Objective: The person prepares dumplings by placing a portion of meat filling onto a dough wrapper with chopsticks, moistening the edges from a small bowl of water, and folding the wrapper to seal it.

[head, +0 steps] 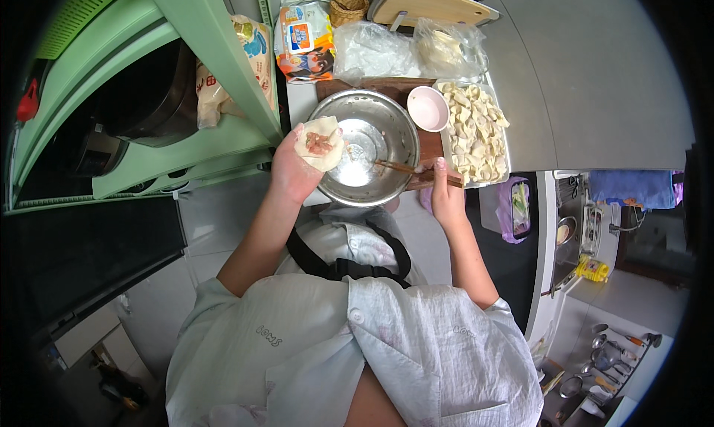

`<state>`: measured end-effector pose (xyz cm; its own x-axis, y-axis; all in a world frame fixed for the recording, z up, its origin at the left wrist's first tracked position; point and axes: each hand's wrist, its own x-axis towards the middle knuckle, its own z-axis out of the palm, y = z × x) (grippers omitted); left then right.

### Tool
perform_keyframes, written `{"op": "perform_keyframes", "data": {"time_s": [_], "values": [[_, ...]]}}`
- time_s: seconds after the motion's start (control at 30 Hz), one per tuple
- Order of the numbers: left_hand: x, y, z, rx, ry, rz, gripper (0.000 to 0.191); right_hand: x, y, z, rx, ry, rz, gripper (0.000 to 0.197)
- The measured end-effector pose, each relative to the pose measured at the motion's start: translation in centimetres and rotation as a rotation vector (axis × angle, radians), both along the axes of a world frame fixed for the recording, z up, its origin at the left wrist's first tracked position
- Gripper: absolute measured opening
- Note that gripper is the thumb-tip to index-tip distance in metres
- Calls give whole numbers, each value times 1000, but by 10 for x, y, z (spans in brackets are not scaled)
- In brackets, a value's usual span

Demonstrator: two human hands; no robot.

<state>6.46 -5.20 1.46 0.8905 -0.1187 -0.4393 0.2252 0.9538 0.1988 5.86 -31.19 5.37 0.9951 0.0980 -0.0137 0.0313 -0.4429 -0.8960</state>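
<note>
On the palm and fingers of my left hand (295,170) rests a flat dough wrapper (329,158) with a lump of pinkish minced filling (318,144) at its middle. My right hand (448,195) grips a pair of wooden chopsticks (401,166), whose tips reach into a large stainless steel bowl (410,142). Only scraps and smears of filling show inside the bowl. Right of it sits a small pale pink bowl (428,109). Beside that, a tray (506,154) is crowded with folded dumplings (474,131).
A dark wooden board (429,145) lies under the bowls. Behind are plastic bags (374,51), a wipes pack (304,42), a wicker basket (348,9) and a cutting board (429,6). A green shelf (217,53) stands close on the left; a bin with a purple liner (507,212) is at right.
</note>
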Motion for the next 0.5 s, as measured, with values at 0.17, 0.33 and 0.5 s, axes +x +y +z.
{"op": "perform_keyframes", "data": {"time_s": [0.17, 0.33, 0.5], "values": [[1, -2, 0, -10, -13, -15, 44, -4, -3, 8, -59, -30, 108, 44], [0, -2, 0, -13, -16, -16, 44, -11, -4, 7, -142, -25, 156, 41], [-1, -2, -1, -8, -3, -18, 45, -14, -8, -1, -124, -90, 157, 37]]}}
